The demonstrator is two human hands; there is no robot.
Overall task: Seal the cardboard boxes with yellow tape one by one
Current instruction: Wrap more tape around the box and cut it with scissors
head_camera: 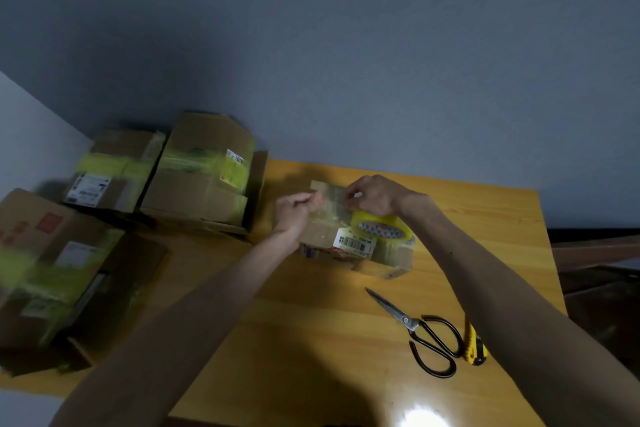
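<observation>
Along the left edge of the wooden worktop (311, 340), three cardboard boxes banded with yellow tape are seen. A near box (52, 270) is followed by a far box (110, 170) towards the far left corner and a taller box (204, 173) just beside that. Right of these, towards the far edge, a small cardboard box (356, 253) with a barcode label is set flat on the worktop. The left hand (294, 211) is held over this box's left end, fingers curled and pinching one end of a glossy strip of tape (329, 199). The strip is stretched across to the right hand (374, 196), by which its other end is pinched. A yellow tape roll (381, 230) is rested on top of the small box, just below the right hand. Towards the near right corner, black-handled scissors (429, 340) are laid with blades closed. A yellow utility knife (475, 348) is laid just beside them, partly hidden by the right forearm.
</observation>
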